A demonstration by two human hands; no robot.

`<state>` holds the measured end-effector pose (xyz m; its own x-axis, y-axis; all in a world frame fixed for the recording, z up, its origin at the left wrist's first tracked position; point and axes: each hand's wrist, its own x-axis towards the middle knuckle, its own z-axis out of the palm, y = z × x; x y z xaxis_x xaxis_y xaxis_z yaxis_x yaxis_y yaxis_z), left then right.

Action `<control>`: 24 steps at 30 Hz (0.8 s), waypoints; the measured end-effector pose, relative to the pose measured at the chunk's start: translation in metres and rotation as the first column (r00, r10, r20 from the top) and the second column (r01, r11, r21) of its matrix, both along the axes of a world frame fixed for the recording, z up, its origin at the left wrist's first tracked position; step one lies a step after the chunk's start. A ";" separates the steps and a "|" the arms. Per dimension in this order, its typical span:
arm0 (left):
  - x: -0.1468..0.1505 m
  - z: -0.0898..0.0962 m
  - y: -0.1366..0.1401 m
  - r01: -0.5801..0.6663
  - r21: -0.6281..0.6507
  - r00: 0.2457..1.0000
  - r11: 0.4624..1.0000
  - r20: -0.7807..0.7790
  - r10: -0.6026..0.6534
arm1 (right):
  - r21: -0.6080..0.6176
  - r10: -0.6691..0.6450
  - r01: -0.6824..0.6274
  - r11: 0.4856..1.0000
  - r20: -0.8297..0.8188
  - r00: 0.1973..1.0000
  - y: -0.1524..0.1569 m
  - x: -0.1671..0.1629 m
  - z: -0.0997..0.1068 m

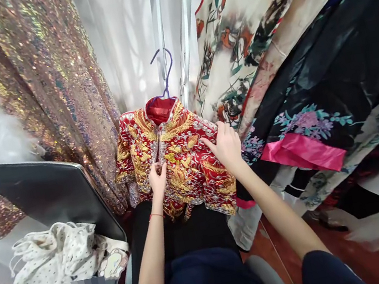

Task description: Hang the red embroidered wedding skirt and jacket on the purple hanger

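A small red jacket (178,158) with heavy gold embroidery lies spread over my lap, still on a purple hanger (165,75) whose hook points up. My left hand (157,179) pinches the jacket's front opening near its middle. My right hand (226,145) rests flat on the jacket's right shoulder and sleeve, fingers bent onto the cloth. A thin red string circles my left wrist.
A sequined gold curtain (47,84) hangs at the left and white sheer fabric (127,35) behind. Floral and black garments (312,91) with a pink band hang at the right. A dark chair back (47,191) and white dotted cloth (58,253) sit at lower left.
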<state>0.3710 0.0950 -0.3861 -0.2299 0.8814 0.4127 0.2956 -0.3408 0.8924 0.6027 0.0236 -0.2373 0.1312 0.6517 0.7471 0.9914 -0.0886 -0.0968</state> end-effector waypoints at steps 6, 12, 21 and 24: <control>-0.018 0.001 -0.005 -0.129 0.188 0.982 0.974 -0.111 0.152 | 0.123 0.081 -0.101 0.987 0.160 0.984 0.047 -0.012 -0.022; -0.025 0.008 0.004 -0.356 0.002 0.761 0.934 -0.580 0.291 | -0.048 0.229 -0.225 0.973 0.282 0.932 0.068 -0.012 -0.027; -0.002 0.008 -0.052 -0.035 -0.181 0.724 0.983 -0.682 -0.100 | -0.141 0.310 -0.281 0.949 0.263 0.914 0.062 -0.002 -0.018; 0.037 0.023 -0.064 0.099 -0.189 0.682 0.977 -0.702 -0.205 | -0.134 0.285 -0.259 0.956 0.233 0.930 0.072 0.000 -0.012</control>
<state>0.4084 0.0314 -0.3635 0.2297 0.9326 0.2783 0.8145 -0.3407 0.4696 0.6023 0.0957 -0.2495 -0.2420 0.7085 0.6630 0.9701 0.1913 0.1496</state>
